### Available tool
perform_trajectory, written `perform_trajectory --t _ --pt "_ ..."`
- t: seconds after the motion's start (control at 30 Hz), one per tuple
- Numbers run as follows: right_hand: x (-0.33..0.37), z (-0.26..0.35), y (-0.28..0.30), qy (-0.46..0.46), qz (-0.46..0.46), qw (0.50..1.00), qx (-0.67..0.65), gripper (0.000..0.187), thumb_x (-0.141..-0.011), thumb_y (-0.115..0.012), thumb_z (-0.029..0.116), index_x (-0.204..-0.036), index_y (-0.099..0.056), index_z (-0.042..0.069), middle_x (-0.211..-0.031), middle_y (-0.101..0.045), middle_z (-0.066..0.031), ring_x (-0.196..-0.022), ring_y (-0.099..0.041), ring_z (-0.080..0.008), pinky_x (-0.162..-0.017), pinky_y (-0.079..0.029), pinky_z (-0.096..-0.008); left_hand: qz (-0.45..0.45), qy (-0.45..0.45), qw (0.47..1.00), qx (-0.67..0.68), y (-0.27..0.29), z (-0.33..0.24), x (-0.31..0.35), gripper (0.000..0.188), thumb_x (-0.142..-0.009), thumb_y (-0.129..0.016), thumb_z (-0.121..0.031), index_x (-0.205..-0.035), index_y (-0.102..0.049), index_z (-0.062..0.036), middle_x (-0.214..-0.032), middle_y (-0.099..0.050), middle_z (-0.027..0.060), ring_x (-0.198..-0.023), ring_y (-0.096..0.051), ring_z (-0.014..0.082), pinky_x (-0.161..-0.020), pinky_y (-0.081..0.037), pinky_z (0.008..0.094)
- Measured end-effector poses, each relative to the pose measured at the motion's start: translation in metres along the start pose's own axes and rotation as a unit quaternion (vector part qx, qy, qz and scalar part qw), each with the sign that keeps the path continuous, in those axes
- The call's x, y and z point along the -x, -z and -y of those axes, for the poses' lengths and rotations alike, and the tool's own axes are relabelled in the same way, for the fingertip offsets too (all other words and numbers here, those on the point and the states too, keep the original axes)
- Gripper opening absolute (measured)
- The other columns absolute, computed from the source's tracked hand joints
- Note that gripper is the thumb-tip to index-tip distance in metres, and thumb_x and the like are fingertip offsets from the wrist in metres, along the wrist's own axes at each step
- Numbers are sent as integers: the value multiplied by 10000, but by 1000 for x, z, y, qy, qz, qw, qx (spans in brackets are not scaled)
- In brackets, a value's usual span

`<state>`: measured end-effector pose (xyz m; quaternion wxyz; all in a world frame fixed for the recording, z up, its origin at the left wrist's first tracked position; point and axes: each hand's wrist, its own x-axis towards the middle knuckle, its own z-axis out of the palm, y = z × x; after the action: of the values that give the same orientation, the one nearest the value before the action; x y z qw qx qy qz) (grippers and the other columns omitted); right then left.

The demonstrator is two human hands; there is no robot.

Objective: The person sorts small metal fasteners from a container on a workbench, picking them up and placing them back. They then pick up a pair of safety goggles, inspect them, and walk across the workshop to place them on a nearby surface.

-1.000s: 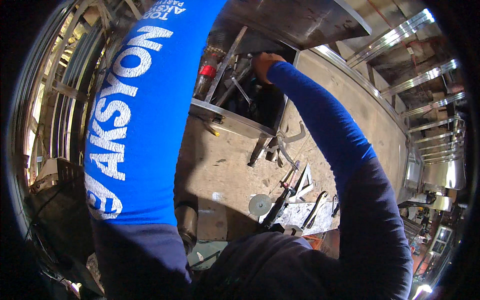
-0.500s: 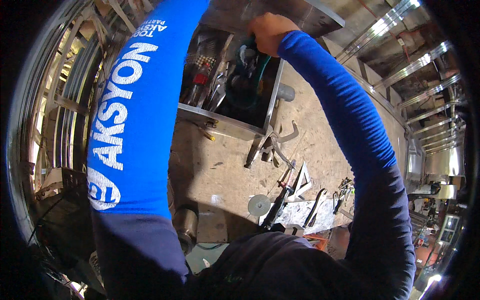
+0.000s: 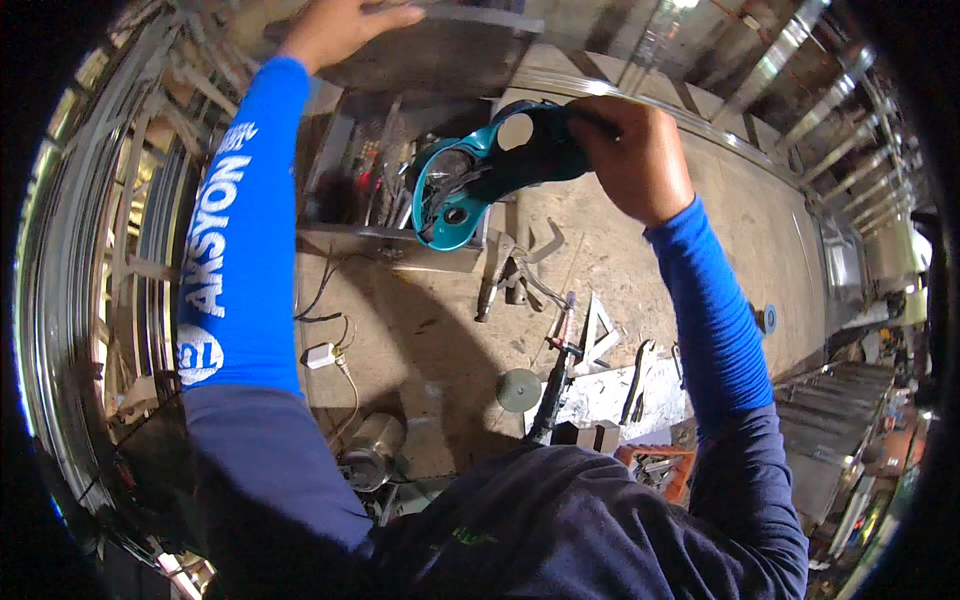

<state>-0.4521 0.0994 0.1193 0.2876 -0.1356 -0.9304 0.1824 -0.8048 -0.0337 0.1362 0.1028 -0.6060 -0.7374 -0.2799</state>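
Note:
Teal goggles (image 3: pixel 468 228) with two round eyepieces hang over the right edge of an open metal toolbox (image 3: pixel 430 256). My right hand (image 3: pixel 640 150) is closed around the dark end of the goggles. At the upper left, my left hand (image 3: pixel 340 30) is beside the raised toolbox lid (image 3: pixel 430 55). Its visible fingers stretch out toward the right; whether they bear on the lid is hard to see. Inside the box lie several hand tools, among them one with a red part (image 3: pixel 367 181), partly hidden by the goggles.
Locking pliers (image 3: pixel 515 275) lie on the wooden bench near the box. Closer to me are a grey disc (image 3: pixel 519 390), a metal square (image 3: pixel 598 335), a clamp (image 3: pixel 553 395) and a metal cylinder (image 3: pixel 375 450). A corded white plug (image 3: pixel 322 356) lies left. Metal bars line the far left.
My right hand has lifted the goggles out of the toolbox and moved right and nearer. My left hand has come into view by the lid. The view has shifted.

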Motion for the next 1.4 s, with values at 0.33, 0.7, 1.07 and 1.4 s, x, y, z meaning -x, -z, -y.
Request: perform_trajectory --t 0.33,0.7,1.07,1.4 --pt "128 -6 68 -205 -201 938 -193 130 -946 -671 11 -1033 -684 -85 -866 -700 -52 -798 -644 -92 -721 -540 -250 45 32 997 55 -1 -16 36 459 -926 -739 -408 -1124 -743 6 -1065 -757 130 -1009 -677 201 -961 -484 340" --pt "179 -5 137 -168 -433 852 -242 68 -922 -691 22 -913 -689 -45 -776 -688 -28 -692 -598 -49 -616 -498 -221 75 45 992 94 -26 -28 83 388 -856 -823 -278 -1144 -740 -32 -1197 -726 119 -1140 -657 248 -1037 -468 375" --pt "253 14 200 -161 -495 811 -265 67 -915 -681 18 -929 -700 -44 -772 -689 -31 -685 -610 -51 -613 -514 -222 138 88 985 48 -64 -133 144 350 -850 -820 -293 -1051 -767 -11 -1087 -752 174 -1016 -705 289 -929 -546 388" --pt "335 -4 211 -111 -569 806 -121 120 -898 -708 -54 -991 -645 -10 -1005 -660 -71 -823 -627 -76 -689 -515 -210 190 16 732 655 -54 -487 164 942 -929 -621 -655 -1543 -310 -10 -1464 -503 277 -1138 -666 379 -937 -584 448"
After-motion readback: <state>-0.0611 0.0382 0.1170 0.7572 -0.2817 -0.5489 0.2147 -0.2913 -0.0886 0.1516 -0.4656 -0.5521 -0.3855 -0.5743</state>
